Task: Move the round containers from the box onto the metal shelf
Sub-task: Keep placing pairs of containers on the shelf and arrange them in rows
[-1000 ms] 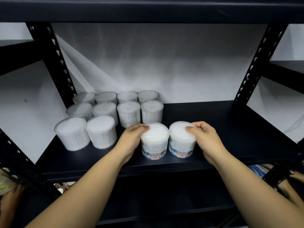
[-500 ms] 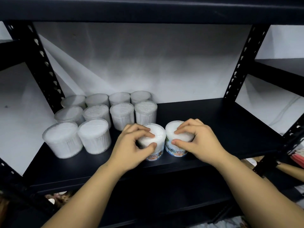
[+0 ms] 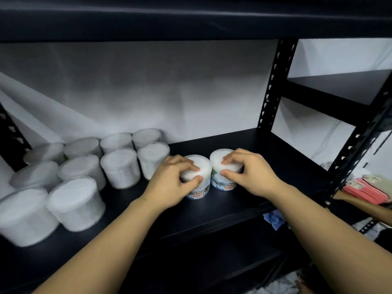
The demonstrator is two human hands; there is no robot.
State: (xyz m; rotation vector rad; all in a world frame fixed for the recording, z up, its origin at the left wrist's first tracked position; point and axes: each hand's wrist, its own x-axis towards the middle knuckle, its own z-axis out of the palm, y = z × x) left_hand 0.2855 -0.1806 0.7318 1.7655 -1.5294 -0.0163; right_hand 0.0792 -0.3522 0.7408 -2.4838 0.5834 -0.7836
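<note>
Two round cotton-bud containers stand side by side on the black metal shelf [image 3: 265, 153]. My left hand [image 3: 172, 183] grips the left container [image 3: 200, 192] from the top and side. My right hand [image 3: 250, 172] grips the right container [image 3: 227, 184] the same way. Both containers rest upright on the shelf board, labels facing me. Several more round white containers [image 3: 121, 166] stand in rows at the left of the same shelf. The box is not in view.
A shelf board [image 3: 191, 18] hangs low overhead. Perforated black uprights [image 3: 273, 85] stand at the right and far left. White sheeting covers the back. Another person's arm [image 3: 360, 204] and pink packets [image 3: 364, 187] show at the lower right.
My hands went from the containers' sides to gripping over their tops. The view has swung right, so the stored rows now sit further left.
</note>
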